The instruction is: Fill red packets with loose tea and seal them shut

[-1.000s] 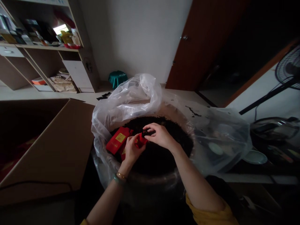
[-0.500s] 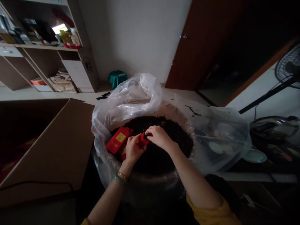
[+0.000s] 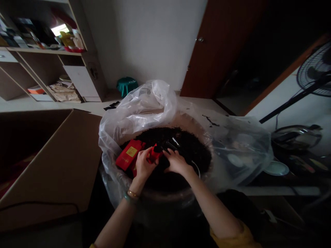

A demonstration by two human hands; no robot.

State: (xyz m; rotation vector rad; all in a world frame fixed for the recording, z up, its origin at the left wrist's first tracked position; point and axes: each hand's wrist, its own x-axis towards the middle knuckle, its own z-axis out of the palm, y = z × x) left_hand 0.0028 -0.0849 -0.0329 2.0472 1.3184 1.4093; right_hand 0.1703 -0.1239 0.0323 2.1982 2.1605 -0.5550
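Note:
My left hand (image 3: 143,166) is closed around a small red packet (image 3: 154,154), held upright with dark stuff at its mouth. To its right, my right hand (image 3: 177,163) has its fingers apart, low over dark, loose, leaf-like material (image 3: 192,146) in a round tub lined with plastic. It appears to hold nothing. Just beyond its fingers lies a dark object with a shiny pale tip (image 3: 176,142), its kind unclear. A larger red packet (image 3: 129,154) with a yellow label rests on the material at the left, partly over another red one.
A clear plastic liner (image 3: 137,110) bunches over the tub's far rim and spreads right. An open cardboard box (image 3: 69,151) with red things inside stands at left. On the right are a fan (image 3: 315,72), a glass lid (image 3: 297,137) and a small dish (image 3: 276,168).
My right hand has left the red packet's mouth and moved down and right, its fingers spreading. The shiny-tipped object now shows beside it. My left hand keeps the packet. The view has shifted slightly.

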